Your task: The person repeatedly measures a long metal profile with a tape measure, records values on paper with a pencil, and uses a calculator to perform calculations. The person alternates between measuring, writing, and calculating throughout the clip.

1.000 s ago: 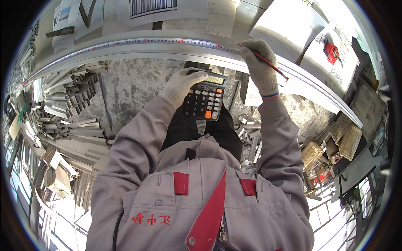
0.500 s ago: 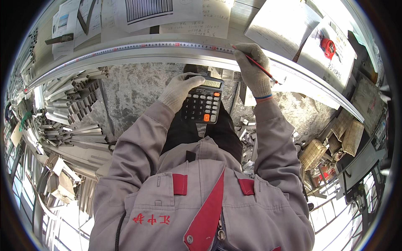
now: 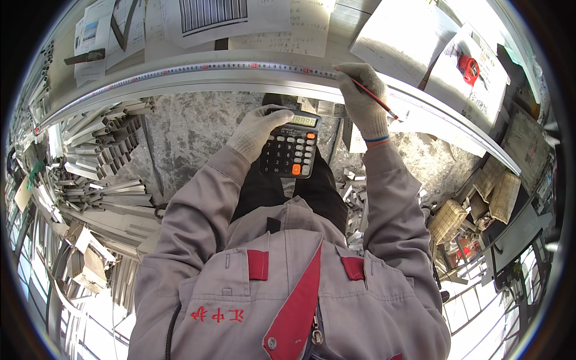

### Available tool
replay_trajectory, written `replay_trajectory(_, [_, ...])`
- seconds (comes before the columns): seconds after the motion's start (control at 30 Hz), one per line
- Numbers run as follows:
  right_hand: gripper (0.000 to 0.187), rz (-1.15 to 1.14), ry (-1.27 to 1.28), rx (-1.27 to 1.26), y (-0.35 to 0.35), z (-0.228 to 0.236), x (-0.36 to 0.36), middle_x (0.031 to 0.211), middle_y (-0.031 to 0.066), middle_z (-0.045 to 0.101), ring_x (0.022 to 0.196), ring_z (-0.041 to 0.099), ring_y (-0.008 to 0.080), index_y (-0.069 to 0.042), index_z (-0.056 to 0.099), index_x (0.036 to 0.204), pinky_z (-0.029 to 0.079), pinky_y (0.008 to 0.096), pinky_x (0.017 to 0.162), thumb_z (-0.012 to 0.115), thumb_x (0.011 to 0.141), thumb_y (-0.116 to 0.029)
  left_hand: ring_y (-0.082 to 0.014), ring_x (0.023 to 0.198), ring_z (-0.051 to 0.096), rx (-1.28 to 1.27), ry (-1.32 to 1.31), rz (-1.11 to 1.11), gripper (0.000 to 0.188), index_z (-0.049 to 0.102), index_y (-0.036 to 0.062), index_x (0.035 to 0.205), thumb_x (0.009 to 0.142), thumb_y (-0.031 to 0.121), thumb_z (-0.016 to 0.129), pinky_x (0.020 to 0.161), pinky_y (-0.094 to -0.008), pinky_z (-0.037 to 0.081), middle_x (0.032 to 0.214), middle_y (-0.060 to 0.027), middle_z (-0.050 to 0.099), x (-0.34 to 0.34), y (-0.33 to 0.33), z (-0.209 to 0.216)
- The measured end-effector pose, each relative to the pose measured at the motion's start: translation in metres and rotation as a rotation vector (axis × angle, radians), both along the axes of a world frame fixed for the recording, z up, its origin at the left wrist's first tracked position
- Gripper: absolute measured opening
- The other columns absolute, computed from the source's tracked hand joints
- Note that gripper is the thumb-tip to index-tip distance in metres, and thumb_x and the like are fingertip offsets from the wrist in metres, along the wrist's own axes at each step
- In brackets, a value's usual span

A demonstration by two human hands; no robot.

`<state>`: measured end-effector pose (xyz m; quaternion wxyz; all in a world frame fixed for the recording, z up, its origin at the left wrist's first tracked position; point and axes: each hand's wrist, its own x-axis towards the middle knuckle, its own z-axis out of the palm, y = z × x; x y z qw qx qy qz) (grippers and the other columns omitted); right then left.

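My left hand (image 3: 257,131), in a pale knit glove, grips a black desk calculator (image 3: 288,157) by its upper left corner, thumb near the display. The calculator has grey, black and orange keys and hangs above my lap. My right hand (image 3: 364,102), gloved likewise, holds a slim red pencil (image 3: 375,99) slanting across the fingers. Its fingertips rest at the bench edge, by the right end of a measuring tape's blade (image 3: 228,65). That white blade runs leftward along a long pale metal profile (image 3: 204,84).
Papers (image 3: 279,36), a metal square (image 3: 123,27) and a red tape measure case (image 3: 469,69) lie on the bench. Cut metal profiles (image 3: 99,144) are stacked on the floor at left. Woven-looking tan bundles (image 3: 449,221) stand at right.
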<state>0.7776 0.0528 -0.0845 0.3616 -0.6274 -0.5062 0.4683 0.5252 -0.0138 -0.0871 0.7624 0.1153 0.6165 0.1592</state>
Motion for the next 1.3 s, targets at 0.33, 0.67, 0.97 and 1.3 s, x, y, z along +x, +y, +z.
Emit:
replay_trajectory(0.33, [0.019,-0.155,0.222,-0.248,-0.024,0.024,0.002,0.095,0.0058,0.075,0.081,0.065,0.0108,0.000,0.074,0.116,0.056,0.0278,0.075,0.072,0.102,-0.012,-0.0129,0.089,0.072,-0.019,-0.010,0.079,0.031,0.077,0.0092,0.116,0.096,0.032,0.081,0.081,-0.0316,0.058,0.107,-0.0036,0.077,-0.001,0.012,0.020])
replay_trajectory(0.67, [0.041,-0.174,0.415,-0.709,-0.115,0.060,-0.027,0.116,0.0059,0.076,0.095,0.069,0.0092,-0.001,0.066,0.136,0.056,0.0271,0.084,0.067,0.103,-0.025,-0.0136,0.084,0.075,0.095,-0.096,0.236,0.026,0.076,0.0042,0.121,0.100,0.021,0.078,0.077,-0.0279,0.064,0.106,-0.0064,0.078,-0.003,0.022,0.032])
replay_trajectory(0.97, [0.052,-0.262,0.341,-0.593,-0.120,0.058,-0.053,0.109,0.0108,0.076,0.095,0.071,0.0126,0.007,0.068,0.128,0.058,0.0284,0.083,0.082,0.088,-0.022,-0.0128,0.084,0.075,0.210,-0.113,0.356,0.020,0.077,0.0046,0.117,0.100,0.016,0.078,0.075,-0.0289,0.064,0.105,-0.0058,0.079,0.007,0.024,0.043])
replay_trajectory(1.3, [0.061,-0.214,0.162,-0.539,-0.122,0.049,-0.064,0.112,0.0107,0.074,0.096,0.071,0.0164,0.007,0.057,0.136,0.059,0.0304,0.091,0.086,0.087,-0.018,-0.0121,0.083,0.074,0.210,-0.066,0.398,0.019,0.078,0.0042,0.116,0.100,0.016,0.079,0.074,-0.0280,0.064,0.104,-0.0055,0.079,0.009,0.019,0.032])
